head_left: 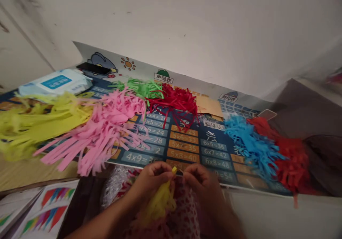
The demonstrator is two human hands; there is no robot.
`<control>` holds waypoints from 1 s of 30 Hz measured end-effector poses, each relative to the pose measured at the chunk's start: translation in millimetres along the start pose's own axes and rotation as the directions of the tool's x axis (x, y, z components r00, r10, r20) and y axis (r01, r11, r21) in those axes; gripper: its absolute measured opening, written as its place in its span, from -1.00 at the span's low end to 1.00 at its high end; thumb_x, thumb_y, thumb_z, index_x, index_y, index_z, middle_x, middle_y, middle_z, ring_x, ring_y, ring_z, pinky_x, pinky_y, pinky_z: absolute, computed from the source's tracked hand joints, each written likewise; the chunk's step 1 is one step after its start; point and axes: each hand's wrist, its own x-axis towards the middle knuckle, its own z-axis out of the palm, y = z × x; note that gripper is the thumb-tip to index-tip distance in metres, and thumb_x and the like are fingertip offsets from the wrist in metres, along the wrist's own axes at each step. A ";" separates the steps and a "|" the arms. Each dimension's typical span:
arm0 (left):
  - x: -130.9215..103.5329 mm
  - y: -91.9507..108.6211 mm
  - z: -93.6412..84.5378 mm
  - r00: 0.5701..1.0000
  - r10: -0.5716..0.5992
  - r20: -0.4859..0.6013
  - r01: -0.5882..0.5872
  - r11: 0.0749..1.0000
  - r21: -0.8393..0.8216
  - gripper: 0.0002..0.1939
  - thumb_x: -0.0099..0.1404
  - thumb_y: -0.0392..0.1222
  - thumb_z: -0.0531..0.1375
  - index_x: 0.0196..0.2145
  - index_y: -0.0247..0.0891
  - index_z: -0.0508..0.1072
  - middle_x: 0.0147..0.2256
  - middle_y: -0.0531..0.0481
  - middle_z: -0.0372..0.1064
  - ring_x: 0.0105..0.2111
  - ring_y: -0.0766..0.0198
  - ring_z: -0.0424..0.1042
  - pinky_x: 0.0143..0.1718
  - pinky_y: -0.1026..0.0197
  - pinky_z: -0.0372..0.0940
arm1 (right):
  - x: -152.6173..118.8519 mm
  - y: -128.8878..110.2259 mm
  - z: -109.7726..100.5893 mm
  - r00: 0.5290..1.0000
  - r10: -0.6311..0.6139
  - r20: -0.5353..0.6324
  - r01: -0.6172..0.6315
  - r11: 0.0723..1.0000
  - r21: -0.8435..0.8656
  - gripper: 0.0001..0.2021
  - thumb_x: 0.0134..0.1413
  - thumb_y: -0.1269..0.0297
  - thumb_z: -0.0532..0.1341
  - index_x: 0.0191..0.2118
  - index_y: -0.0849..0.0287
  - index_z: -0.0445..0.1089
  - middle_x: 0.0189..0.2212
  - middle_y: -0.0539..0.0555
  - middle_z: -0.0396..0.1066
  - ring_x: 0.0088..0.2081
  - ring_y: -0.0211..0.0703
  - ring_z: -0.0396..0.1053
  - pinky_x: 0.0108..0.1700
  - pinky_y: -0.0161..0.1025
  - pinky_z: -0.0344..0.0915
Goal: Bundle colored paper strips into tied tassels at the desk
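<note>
"Where was the yellow tassel (pixel 161 199)?"

"It was in the left hand's (pixel 153 178) grip. The finger and thumb were pinched together on it, just under its small yellow top (pixel 174 169)."

"Which way did it lie?"

"It was long and floppy. The top poked up and away from the person, a bit to the right, and the fringe hung down under the grip, back toward the person's lap."

"And the right hand (pixel 199 180)?"

"It was just beside the top, on the right side. Its finger and thumb were close together near a thin bit (pixel 181 171), but I could not tell if they held it. The left hand was the nearer one, because it was touching the tassel."

"What else was around?"

"Past both grips was the mat with sums (pixel 184 144) on the desk (pixel 256 207). The pink bunch (pixel 117 114) was off to the left of them, and the blue bunch (pixel 253 148) was off to the right"
</note>
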 end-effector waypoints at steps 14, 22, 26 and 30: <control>-12.3 -3.8 -7.1 0.990 0.138 0.017 -0.138 0.990 0.035 -0.71 -0.04 -0.06 0.39 -0.45 -0.29 0.44 -0.56 0.06 0.44 -0.55 0.33 0.39 -0.45 0.30 0.24 | -3.7 8.4 29.9 0.995 0.089 -0.035 -0.082 0.983 0.166 -0.64 -0.04 -0.02 0.32 -0.48 0.20 0.31 -0.67 -0.06 0.33 -0.68 -0.34 0.25 -0.63 -0.41 0.16; -13.8 0.9 -13.7 0.890 0.448 0.084 -0.413 0.713 0.566 -0.91 0.10 -0.24 0.25 -0.44 -0.23 0.58 -0.41 0.01 0.45 -0.37 0.28 0.42 -0.32 0.29 0.23 | -1.6 16.4 29.6 0.999 0.038 0.030 -0.043 0.978 0.205 -0.70 0.00 0.15 0.32 -0.21 0.11 0.25 -0.55 -0.13 0.36 -0.59 -0.29 0.33 -0.54 -0.37 0.24; -19.4 0.4 -12.2 0.888 0.455 0.071 -0.354 0.575 0.737 -0.90 0.16 -0.18 0.25 -0.43 -0.24 0.53 -0.45 0.03 0.46 -0.42 0.30 0.40 -0.39 0.31 0.19 | 2.2 22.8 26.6 0.995 0.075 0.063 -0.083 0.988 0.133 -0.65 -0.03 0.09 0.32 -0.17 0.15 0.32 -0.56 -0.11 0.34 -0.57 -0.28 0.30 -0.51 -0.35 0.23; -21.5 -8.8 -13.8 0.879 0.470 0.074 -0.284 0.393 0.875 -0.87 0.21 -0.17 0.23 -0.46 -0.26 0.45 -0.48 0.04 0.43 -0.46 0.29 0.36 -0.42 0.29 0.13 | 4.8 29.4 28.9 0.996 0.015 0.088 -0.014 1.000 -0.015 -0.74 0.11 0.04 0.22 -0.34 0.17 0.39 -0.51 -0.02 0.38 -0.53 -0.26 0.31 -0.48 -0.33 0.20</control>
